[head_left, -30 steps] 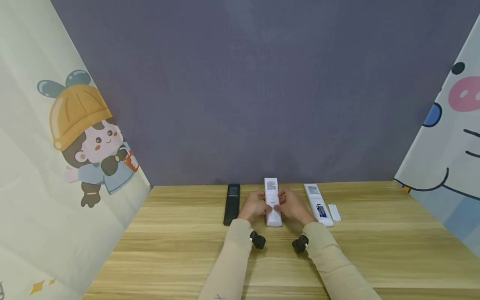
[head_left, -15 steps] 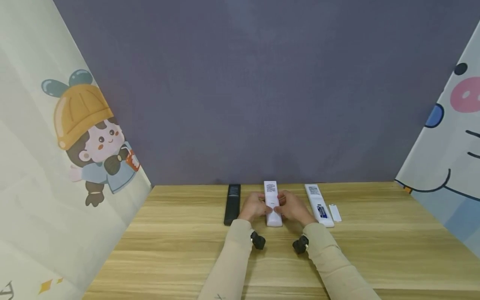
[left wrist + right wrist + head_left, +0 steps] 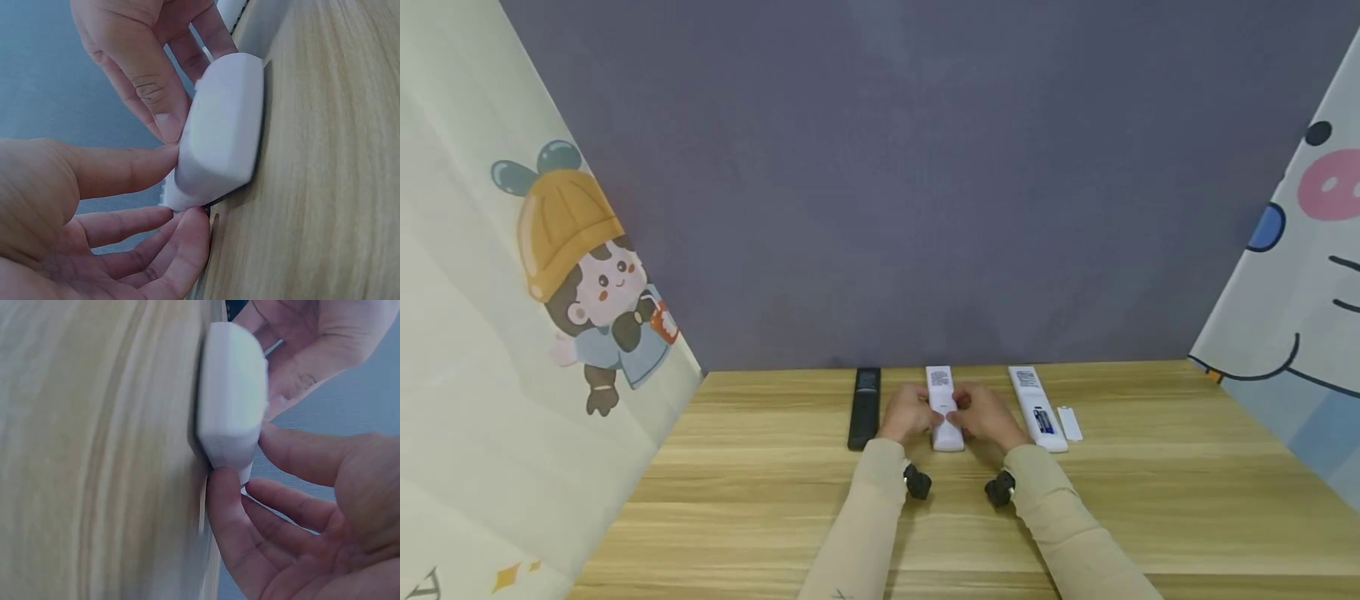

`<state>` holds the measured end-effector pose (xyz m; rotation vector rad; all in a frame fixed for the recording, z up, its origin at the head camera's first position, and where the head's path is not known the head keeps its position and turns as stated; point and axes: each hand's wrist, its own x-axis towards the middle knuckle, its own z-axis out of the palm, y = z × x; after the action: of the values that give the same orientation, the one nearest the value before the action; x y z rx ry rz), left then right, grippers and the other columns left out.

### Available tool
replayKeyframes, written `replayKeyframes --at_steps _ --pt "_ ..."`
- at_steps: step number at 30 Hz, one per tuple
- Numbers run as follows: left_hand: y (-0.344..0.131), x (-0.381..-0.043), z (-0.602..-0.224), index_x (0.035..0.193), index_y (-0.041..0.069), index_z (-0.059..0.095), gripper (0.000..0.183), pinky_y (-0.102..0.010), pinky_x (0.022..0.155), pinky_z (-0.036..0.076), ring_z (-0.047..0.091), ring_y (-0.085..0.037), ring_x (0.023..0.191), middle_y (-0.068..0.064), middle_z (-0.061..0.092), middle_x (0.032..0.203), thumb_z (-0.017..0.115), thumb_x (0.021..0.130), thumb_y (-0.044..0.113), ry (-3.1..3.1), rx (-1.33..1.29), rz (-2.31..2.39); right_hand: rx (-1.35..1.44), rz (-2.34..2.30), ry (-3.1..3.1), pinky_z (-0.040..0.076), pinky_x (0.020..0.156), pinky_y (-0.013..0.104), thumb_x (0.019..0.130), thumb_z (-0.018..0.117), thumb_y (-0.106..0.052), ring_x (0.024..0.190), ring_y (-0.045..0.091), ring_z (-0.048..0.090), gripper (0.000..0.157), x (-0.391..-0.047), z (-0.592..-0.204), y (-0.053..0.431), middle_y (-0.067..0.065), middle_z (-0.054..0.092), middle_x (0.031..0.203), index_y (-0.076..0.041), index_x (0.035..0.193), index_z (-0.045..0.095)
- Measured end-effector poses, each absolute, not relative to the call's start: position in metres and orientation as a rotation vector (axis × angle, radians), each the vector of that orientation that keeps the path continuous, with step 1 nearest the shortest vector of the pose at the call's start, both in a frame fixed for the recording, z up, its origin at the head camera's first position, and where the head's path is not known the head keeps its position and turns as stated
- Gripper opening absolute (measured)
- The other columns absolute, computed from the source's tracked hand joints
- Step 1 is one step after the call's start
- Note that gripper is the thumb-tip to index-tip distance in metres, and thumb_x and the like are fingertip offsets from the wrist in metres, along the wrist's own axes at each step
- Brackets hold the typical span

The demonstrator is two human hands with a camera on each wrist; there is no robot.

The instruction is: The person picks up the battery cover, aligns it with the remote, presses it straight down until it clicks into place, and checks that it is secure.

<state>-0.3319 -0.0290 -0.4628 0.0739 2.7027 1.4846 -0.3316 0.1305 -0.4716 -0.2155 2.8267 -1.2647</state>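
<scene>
A white remote control (image 3: 939, 380) lies back side up in the middle of the row, its printed label at the far end. My left hand (image 3: 907, 412) holds it by the left edge, thumb on its back and fingertips low along the side. From the other side my right hand (image 3: 988, 415) grips it the same way, so the two thumbs nearly meet. In the left wrist view the near end of the remote (image 3: 222, 112) sits close over the wood. The right wrist view shows the right fingertips (image 3: 225, 487) at its lower edge.
To the left lies a black remote (image 3: 864, 410). On the right is another white remote (image 3: 1028, 390) with its battery compartment uncovered and batteries (image 3: 1042, 421) inside. A small white battery cover (image 3: 1070, 423) lies beside it. A grey panel (image 3: 940, 183) rises behind the wooden table (image 3: 760, 517).
The far end of the middle white remote has come down toward the table. Both hands keep their hold with thumbs on its back.
</scene>
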Motion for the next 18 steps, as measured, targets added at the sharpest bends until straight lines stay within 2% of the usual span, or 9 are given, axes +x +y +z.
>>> replayKeyframes --at_steps 4,11,18 --pt "-0.0277 -0.3313 -0.4619 0.111 -0.003 0.074 0.035 -0.021 0.063 0.047 0.061 -0.015 0.075 -0.008 0.073 0.087 0.080 0.077 -0.004 2.723 0.095 1.462 -0.199 -1.234 2.834 0.058 0.074 0.032 0.090 0.075 -0.011 0.084 0.019 0.070 0.037 -0.3313 -0.4708 0.1313 0.019 0.072 0.115 0.004 0.122 0.065" --pt "-0.0293 -0.3312 -0.4610 0.112 -0.004 0.073 0.036 -0.021 0.063 0.047 0.061 -0.015 0.074 -0.008 0.072 0.088 0.080 0.077 -0.003 2.723 0.093 1.455 -0.184 -1.142 2.889 0.053 0.094 0.045 0.090 0.076 -0.015 0.101 0.027 0.068 0.037 -0.3317 -0.4690 0.1298 0.016 0.073 0.116 0.001 0.123 0.067" --pt "-0.0286 -0.3318 -0.4624 0.115 -0.004 0.072 0.039 -0.022 0.068 0.049 0.062 -0.016 0.079 -0.010 0.074 0.094 0.081 0.076 -0.003 2.722 0.076 1.459 -0.203 -1.130 2.889 0.052 0.096 0.047 0.091 0.075 -0.016 0.105 0.028 0.067 0.038 -0.3317 -0.4695 0.1316 0.017 0.072 0.118 0.002 0.123 0.066"
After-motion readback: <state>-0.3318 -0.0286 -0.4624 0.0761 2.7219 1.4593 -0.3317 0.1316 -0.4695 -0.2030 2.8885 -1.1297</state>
